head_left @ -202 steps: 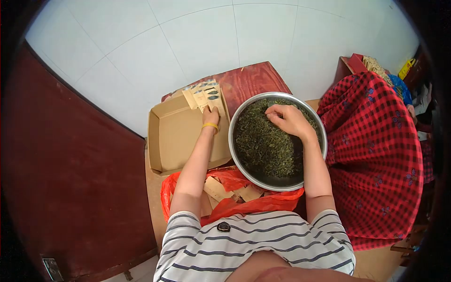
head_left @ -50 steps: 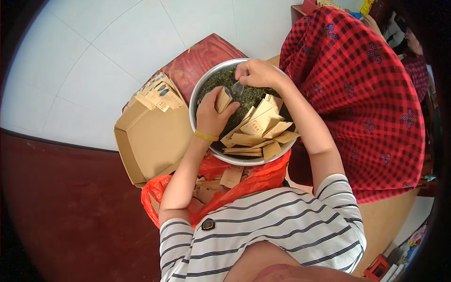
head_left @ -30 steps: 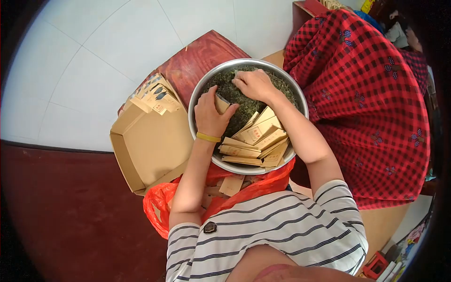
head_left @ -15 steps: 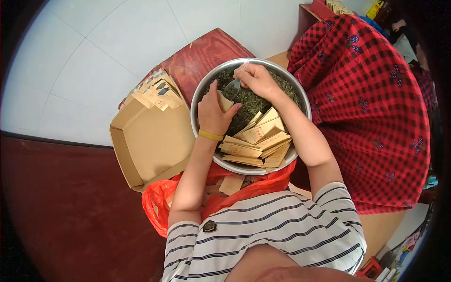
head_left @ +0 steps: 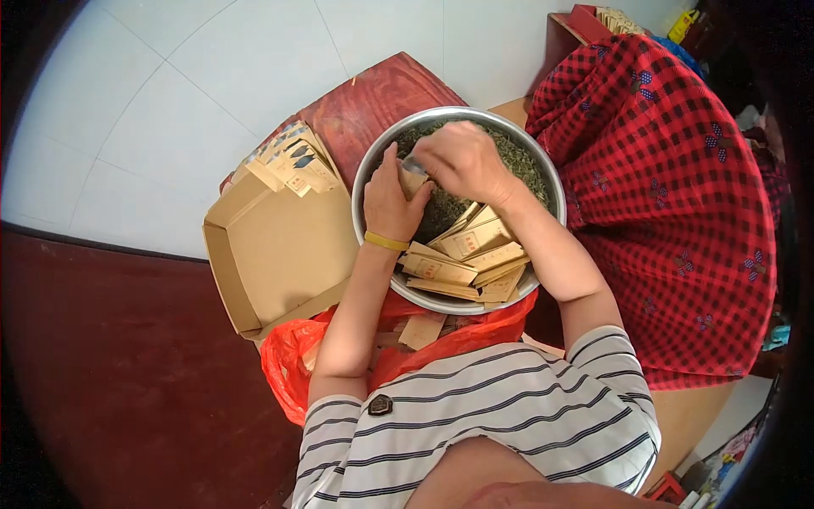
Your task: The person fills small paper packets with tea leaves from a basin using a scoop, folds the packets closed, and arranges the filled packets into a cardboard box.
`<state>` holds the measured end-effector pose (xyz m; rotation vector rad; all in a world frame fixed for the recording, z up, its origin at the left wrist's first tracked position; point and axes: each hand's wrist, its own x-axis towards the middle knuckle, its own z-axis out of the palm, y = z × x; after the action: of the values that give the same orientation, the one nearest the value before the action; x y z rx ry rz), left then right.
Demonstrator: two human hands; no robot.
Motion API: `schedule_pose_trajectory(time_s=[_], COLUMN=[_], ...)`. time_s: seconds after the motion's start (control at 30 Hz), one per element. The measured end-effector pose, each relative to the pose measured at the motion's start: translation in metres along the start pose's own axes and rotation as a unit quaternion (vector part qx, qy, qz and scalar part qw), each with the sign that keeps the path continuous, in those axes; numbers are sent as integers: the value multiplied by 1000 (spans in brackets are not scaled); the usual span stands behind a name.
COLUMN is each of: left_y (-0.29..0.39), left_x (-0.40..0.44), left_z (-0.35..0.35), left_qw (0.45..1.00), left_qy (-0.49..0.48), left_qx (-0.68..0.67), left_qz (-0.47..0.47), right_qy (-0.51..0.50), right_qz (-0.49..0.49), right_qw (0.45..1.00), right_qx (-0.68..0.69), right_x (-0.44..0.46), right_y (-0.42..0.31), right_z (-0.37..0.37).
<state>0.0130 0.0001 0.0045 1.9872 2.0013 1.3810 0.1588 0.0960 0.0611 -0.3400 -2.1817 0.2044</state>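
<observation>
A wide metal basin (head_left: pixel 557 188) holds dried green leaves (head_left: pixel 523 161). Over its left side, my left hand (head_left: pixel 393 204) is closed around a small brown paper packet (head_left: pixel 413 180). My right hand (head_left: pixel 468 161) is closed on a clear plastic scoop (head_left: pixel 410 163), mostly hidden by the fingers, whose bowl meets the packet's upper end. Whether leaves are in the scoop I cannot tell. Below my hands, several brown paper packets (head_left: pixel 466 244) with red print lie piled in the near part of the basin.
A shallow cardboard box (head_left: pixel 284 254) stands left of the basin, with packets (head_left: pixel 297 161) stacked at its far corner. A red plastic bag (head_left: pixel 284 360) with packets inside lies below the basin. Red checked cloth (head_left: pixel 653 212) hangs at the right, and a reddish wooden board (head_left: pixel 373 97) lies behind.
My right hand has moved the scoop from over the leaves left and down to the packet, the back of the hand turning upward. My left hand keeps its hold on the packet.
</observation>
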Motion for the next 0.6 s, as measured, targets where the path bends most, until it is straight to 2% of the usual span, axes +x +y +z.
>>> schedule_pose_trajectory(time_s=[0.03,0.1,0.13,0.23,0.27,0.37,0.43,0.5,0.57,0.6], left_y=[0,3,6,13,13,8,6,6,5,5], left_x=[0,1,2,5,5,7,6,2,0,1], left_z=[0,-1,-4,-11,-11,-8,-6,-5,-4,-4], left_qw=[1000,1000,1000,999,998,997,998,999,999,999], left_qy=[0,2,2,3,16,21,18,-17,-22,-28], left_qx=[-1,-3,-4,-54,-63,-65,-53,26,30,32], left_qz=[0,-7,-8,-8,9,27,24,-23,-29,-31], right_qy=[-1,-1,-57,-71,-134,-184,-166,-153,-112,-88], right_qz=[0,141,216,268,294,347,374,396,419,413], right_qw=[1000,990,974,955,942,919,913,904,890,895], right_qx=[-1,-30,-35,-101,-95,-37,6,54,143,142], right_x=[-1,-2,-4,-13,-18,-21,-23,-24,-26,-25], right_y=[4,15,22,40,43,41,49,59,69,66], right_z=[-2,-8,-10,1,7,18,17,19,20,17])
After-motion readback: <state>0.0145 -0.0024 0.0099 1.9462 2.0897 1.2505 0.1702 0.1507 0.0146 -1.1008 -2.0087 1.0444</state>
